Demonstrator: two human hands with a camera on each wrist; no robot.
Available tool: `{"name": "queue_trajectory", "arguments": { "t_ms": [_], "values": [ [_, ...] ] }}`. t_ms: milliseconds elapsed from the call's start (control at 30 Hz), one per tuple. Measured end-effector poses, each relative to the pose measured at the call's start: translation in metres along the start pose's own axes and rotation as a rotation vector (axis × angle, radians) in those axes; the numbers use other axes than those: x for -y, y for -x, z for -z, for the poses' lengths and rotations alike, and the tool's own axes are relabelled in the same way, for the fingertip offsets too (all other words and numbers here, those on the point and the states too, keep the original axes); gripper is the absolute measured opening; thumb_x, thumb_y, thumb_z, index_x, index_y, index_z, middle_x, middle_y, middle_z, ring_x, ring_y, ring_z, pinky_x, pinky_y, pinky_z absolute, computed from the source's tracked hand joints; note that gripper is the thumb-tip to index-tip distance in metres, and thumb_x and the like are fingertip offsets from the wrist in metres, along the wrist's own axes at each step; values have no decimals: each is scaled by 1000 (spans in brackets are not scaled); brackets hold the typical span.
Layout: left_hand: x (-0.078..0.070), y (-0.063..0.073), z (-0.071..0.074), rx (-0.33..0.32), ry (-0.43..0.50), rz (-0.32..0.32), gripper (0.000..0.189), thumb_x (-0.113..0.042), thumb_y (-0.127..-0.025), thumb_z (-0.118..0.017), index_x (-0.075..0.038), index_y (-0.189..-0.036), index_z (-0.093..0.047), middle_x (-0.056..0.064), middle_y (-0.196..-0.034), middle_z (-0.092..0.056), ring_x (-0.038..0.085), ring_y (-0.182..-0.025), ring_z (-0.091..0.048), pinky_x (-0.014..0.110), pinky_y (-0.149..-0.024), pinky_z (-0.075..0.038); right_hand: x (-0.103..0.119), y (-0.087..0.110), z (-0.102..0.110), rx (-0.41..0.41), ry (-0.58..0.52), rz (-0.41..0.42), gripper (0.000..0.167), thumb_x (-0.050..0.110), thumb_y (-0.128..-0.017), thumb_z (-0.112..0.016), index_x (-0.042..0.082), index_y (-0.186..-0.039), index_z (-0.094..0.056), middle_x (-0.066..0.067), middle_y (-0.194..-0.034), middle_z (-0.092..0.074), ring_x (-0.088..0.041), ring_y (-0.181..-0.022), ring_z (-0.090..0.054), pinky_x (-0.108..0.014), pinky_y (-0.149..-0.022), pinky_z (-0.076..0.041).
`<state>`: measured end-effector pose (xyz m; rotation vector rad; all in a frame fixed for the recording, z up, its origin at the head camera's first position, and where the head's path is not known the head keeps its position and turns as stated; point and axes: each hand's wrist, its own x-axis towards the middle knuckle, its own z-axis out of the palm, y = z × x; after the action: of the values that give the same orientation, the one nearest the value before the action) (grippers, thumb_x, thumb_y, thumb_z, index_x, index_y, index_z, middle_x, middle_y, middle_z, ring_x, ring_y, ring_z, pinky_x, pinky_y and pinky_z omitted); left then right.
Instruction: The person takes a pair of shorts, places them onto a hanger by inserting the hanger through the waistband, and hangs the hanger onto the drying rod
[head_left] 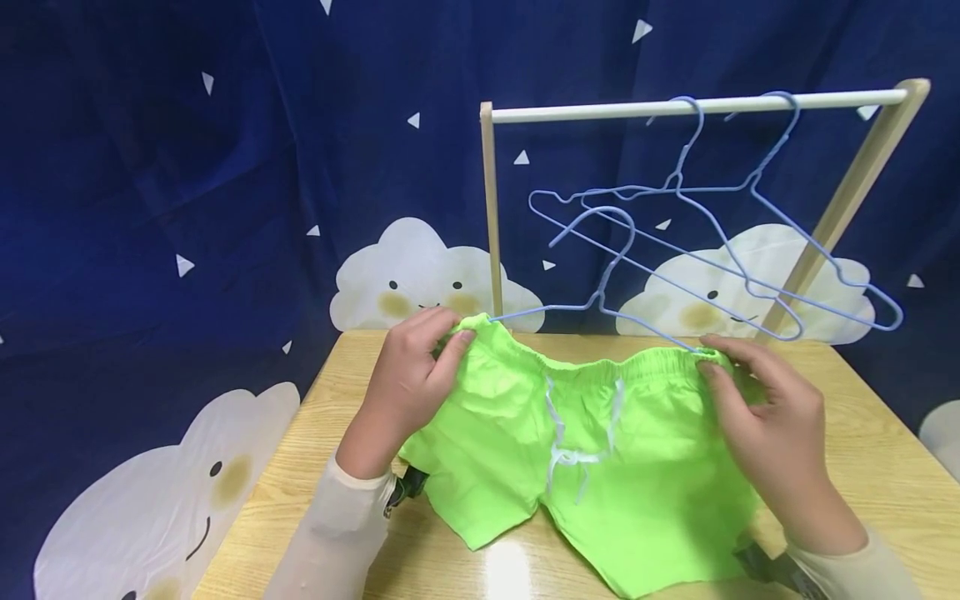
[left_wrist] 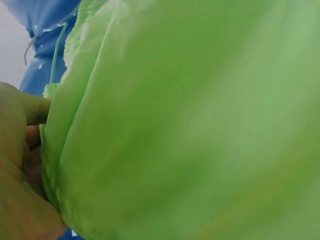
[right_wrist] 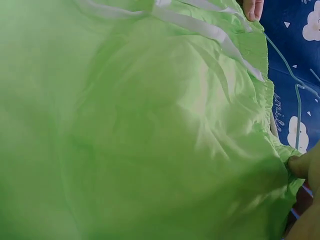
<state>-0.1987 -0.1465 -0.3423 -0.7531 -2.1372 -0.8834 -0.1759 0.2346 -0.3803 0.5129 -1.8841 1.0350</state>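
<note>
Bright green shorts [head_left: 645, 467] with an elastic waistband and a white drawstring [head_left: 573, 457] hang between both hands, above the table. A blue wire hanger [head_left: 600, 302] rises from the waistband, its hook free and its two arm ends tucked inside the waist's corners. My left hand [head_left: 412, 375] pinches the left corner of the waistband between thumb and fingers. At the opposite corner my right hand [head_left: 780, 425] pinches the waistband over the hanger's end. Green cloth [left_wrist: 175, 125] fills most of the left wrist view, and in the right wrist view the right thumb [right_wrist: 300, 165] presses the waistband.
Behind the shorts stands a rack with a white rail [head_left: 585, 112] and wooden posts [head_left: 847, 192]. Two more blue hangers [head_left: 678, 179] hang from the rail. Beneath is a light wooden table [head_left: 300, 467]; a dark blue curtain with clouds [head_left: 435, 271] forms the backdrop.
</note>
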Motion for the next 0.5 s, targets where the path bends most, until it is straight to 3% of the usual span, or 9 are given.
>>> {"name": "queue_trajectory", "arguments": {
  "t_ms": [100,233,333,500],
  "values": [
    [1,-1,2,-9,-8,5,22,-13,-107,-65,-10,-84,-63,2,-80,-61,18,-77,-54,34,-69,-48,0,0,2,46,24,-32,37,-18,-88,-76,-2,-122,-79,10,-114,-75,3,-97,-62,-9,-85,-47],
    [1,-1,2,-10,-14,13,20,-13,-106,-66,-9,-86,-65,3,-81,-62,19,-77,-56,35,-70,-49,-3,-1,4,110,32,-40,28,-17,-94,-70,-5,-118,-78,-2,-114,-75,4,-107,-62,-9,-92,-47],
    [2,0,0,5,-4,23,17,-13,-106,-67,-8,-90,-69,3,-85,-66,18,-78,-58,35,-71,-51,-4,0,4,119,34,-21,18,-13,-98,-66,-7,-113,-75,3,-112,-71,4,-106,-61,-9,-96,-45],
    [3,0,-5,29,14,56,12,-16,-105,-71,-6,-100,-77,4,-95,-74,19,-86,-66,37,-81,-57,-1,-3,9,99,86,-22,15,-5,-102,-63,-7,-113,-74,17,-111,-64,5,-98,-56,-10,-91,-40]
  ]
}}
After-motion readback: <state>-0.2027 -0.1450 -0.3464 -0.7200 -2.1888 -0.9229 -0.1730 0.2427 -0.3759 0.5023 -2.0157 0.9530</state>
